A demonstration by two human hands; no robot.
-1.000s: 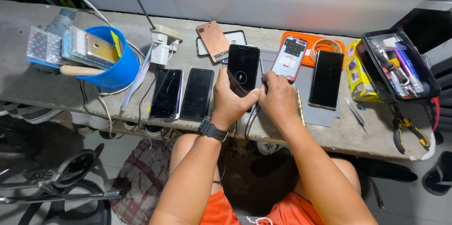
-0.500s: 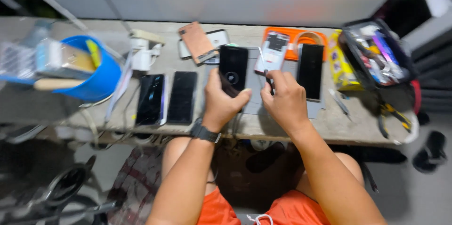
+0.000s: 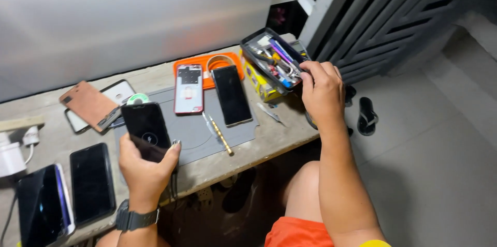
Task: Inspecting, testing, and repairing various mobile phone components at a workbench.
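**Phone in the left hand, right hand at the tool case**

Workbench (image 3: 269, 141) of bare concrete runs across the view, with a grey mat (image 3: 194, 128) laid in its middle. The left hand (image 3: 147, 167) grips a black phone (image 3: 146, 129) from below, fingers curled around both edges and the thumb along the left side; the phone stands tilted above the mat's left part, its dark screen showing a small round symbol. A black wristwatch (image 3: 135, 219) sits on that wrist.

The right hand (image 3: 322, 92) is over the bench's right end, fingers bent and closed against the near edge of an open tool case (image 3: 273, 61), a black tray full of tweezers and coloured-handled tools. Whether the fingers pinch a tool or only the case's rim cannot be told. The case rests tilted on a yellow box (image 3: 261, 89).

On the mat lie a phone frame with a red rim (image 3: 188, 89), another black phone (image 3: 231, 94) just beside it, and a brass-handled screwdriver (image 3: 221, 136) near the front edge. An orange tray (image 3: 207, 66) lies behind these. To the left are a brown phone back (image 3: 89, 105), a small roll of green-labelled wire (image 3: 137, 99) and two more dark phones (image 3: 92, 182) near the bench's front. A white charger plug (image 3: 11, 156) sits at the far left. Black sandals (image 3: 366, 115) lie on the floor to the right.
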